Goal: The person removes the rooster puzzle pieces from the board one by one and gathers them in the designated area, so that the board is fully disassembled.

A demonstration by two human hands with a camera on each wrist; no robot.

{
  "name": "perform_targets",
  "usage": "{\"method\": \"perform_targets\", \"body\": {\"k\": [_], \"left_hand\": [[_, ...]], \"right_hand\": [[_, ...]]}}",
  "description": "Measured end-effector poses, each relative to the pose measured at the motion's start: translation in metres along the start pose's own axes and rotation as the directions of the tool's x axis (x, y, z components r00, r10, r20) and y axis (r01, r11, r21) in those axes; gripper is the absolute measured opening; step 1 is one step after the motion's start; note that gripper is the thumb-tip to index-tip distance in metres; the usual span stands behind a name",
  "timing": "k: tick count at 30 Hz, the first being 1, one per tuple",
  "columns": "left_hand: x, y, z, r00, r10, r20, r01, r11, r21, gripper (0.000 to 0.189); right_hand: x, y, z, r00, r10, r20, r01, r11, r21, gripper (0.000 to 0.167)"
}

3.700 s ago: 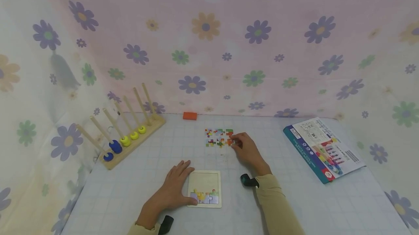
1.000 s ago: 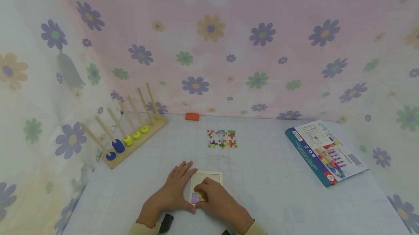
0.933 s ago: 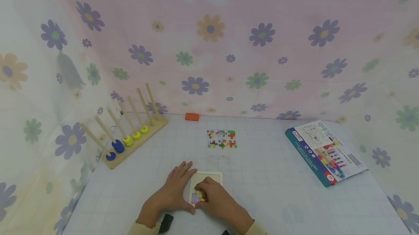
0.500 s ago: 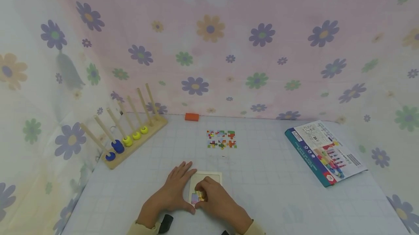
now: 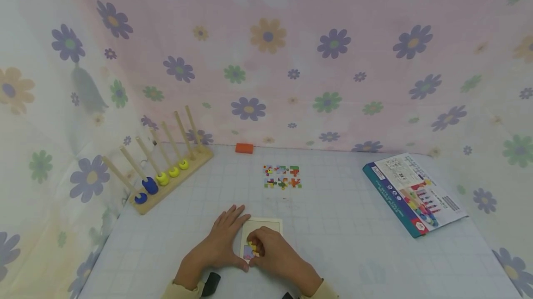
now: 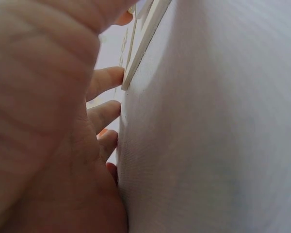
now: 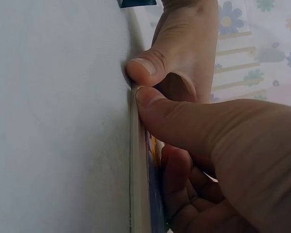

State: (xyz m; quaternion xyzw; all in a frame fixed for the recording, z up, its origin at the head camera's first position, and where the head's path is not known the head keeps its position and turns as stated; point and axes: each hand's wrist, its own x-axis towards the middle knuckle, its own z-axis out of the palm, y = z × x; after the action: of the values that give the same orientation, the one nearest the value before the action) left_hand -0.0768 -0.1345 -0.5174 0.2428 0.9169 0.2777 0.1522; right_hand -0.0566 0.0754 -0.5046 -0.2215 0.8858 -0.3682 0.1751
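A small wooden puzzle tray (image 5: 270, 220) lies at the table's near middle, with jigsaw pieces (image 5: 248, 252) along its lower side. My left hand (image 5: 222, 241) rests at its left edge, fingers spread and thumb at the lower corner. In the left wrist view, a fingertip touches the tray's rim (image 6: 144, 46). My right hand (image 5: 276, 252) bends over the tray's lower part, its curled fingers pinching a puzzle piece that they mostly hide. In the right wrist view, the right thumb (image 7: 157, 109) lies on the tray's edge, close to the left thumb (image 7: 148, 70).
Several loose puzzle pieces (image 5: 283, 183) lie in two rows beyond the tray. A wooden peg abacus (image 5: 176, 181) with blue and yellow beads stands left. An orange block (image 5: 244, 148) is at the back, and a printed box (image 5: 416, 195) lies right.
Since the oldest frame, my right hand has come from the loose pieces back to the tray. Over the last second it has stayed there with only slight finger movement; my left hand has kept its place.
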Motion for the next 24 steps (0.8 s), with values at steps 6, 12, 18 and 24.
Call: {"method": "perform_targets", "body": {"k": [6,12,18,24], "left_hand": [[0.0006,0.0025,-0.0020,1.000,-0.001,0.002,0.001,1.000,-0.005,0.124],[0.0006,0.0029,-0.0024,1.000,-0.016,0.017,0.016,1.000,-0.012,0.122],[0.0008,0.0036,-0.0033,1.000,-0.020,0.021,0.020,1.000,-0.007,0.122],[0.0004,0.0026,-0.0024,1.000,-0.006,0.009,0.007,1.000,-0.015,0.123]], "right_hand": [[-0.0013,-0.0026,-0.0037,1.000,-0.024,0.003,0.024,1.000,-0.020,0.041],[-0.0015,-0.0052,-0.0038,0.999,-0.046,0.001,0.046,0.996,-0.077,0.037],[-0.0013,-0.0067,-0.0036,0.998,-0.057,0.007,0.058,0.991,-0.122,0.036],[-0.0012,-0.0023,-0.0064,0.994,-0.111,-0.013,0.109,0.988,-0.107,0.034]]}}
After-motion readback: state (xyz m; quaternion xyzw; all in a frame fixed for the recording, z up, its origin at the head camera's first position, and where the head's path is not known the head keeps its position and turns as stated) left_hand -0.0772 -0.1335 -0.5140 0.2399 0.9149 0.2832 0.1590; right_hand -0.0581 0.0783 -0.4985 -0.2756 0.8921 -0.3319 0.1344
